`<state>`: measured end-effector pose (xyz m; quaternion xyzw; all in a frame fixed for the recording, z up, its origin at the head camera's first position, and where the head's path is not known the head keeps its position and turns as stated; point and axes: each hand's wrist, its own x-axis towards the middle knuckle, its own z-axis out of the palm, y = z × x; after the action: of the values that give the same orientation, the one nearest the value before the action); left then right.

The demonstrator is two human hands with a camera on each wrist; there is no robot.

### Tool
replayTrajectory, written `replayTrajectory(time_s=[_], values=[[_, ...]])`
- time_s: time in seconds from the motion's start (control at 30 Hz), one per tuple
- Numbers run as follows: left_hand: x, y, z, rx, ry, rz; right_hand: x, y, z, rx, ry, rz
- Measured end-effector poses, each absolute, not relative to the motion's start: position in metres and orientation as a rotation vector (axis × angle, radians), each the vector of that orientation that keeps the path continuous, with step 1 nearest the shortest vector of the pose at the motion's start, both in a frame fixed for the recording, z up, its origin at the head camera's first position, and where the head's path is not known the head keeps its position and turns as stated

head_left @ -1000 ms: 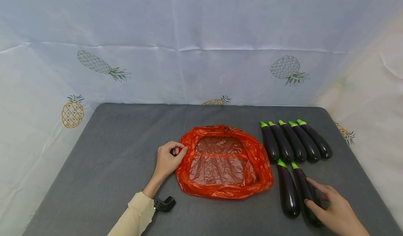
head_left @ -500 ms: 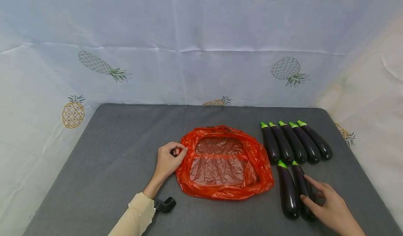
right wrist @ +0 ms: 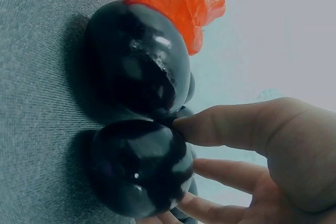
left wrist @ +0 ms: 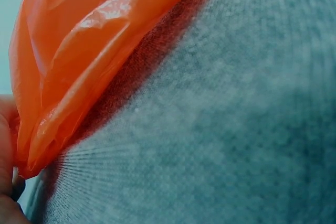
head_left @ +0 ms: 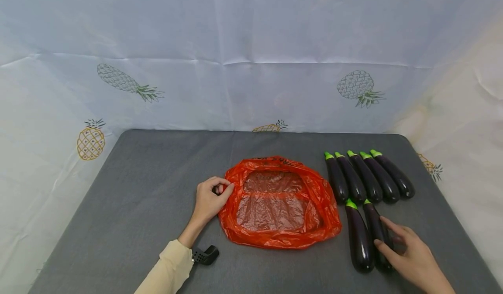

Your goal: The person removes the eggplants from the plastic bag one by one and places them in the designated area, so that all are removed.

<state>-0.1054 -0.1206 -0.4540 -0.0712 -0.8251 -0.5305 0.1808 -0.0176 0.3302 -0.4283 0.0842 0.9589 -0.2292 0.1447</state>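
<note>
A red plastic bag (head_left: 275, 240) lies on the grey table with its wide mouth facing up. My left hand (head_left: 210, 200) pinches the left edge of its rim between thumb and fingers. At the front right, my right hand (head_left: 412, 257) holds an eggplant (head_left: 375, 222), thumb on its left and fingers on its right. That eggplant lies against another eggplant (head_left: 359, 241) on its left. In the right wrist view, the rounded end of the held eggplant (right wrist: 136, 166) sits beneath my thumb and fingers.
Behind these two, several eggplants (head_left: 369, 176) lie side by side in a row, green stems pointing away. A black strap-like piece (head_left: 206, 254) sits by my left wrist. White cloth with pineapple prints (head_left: 251, 95) hangs behind the table (head_left: 157, 189).
My right hand has shifted the held eggplant slightly left and away from me, closing the gap to its neighbour. Little moves in the last half second. The left hand and bag stay put.
</note>
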Motion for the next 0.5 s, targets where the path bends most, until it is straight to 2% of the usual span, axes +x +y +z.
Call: replayTrajectory(time_s=[0.3,0.5], values=[[-0.116,-0.129,-0.486,-0.166,-2.303,-1.504,-0.013,0.312,-0.426,0.103,3.157,-0.69],[-0.116,-0.136,-0.487,-0.147,-2.256,-1.53,-0.021,0.285,-0.418,-0.045,3.346,-0.873]])
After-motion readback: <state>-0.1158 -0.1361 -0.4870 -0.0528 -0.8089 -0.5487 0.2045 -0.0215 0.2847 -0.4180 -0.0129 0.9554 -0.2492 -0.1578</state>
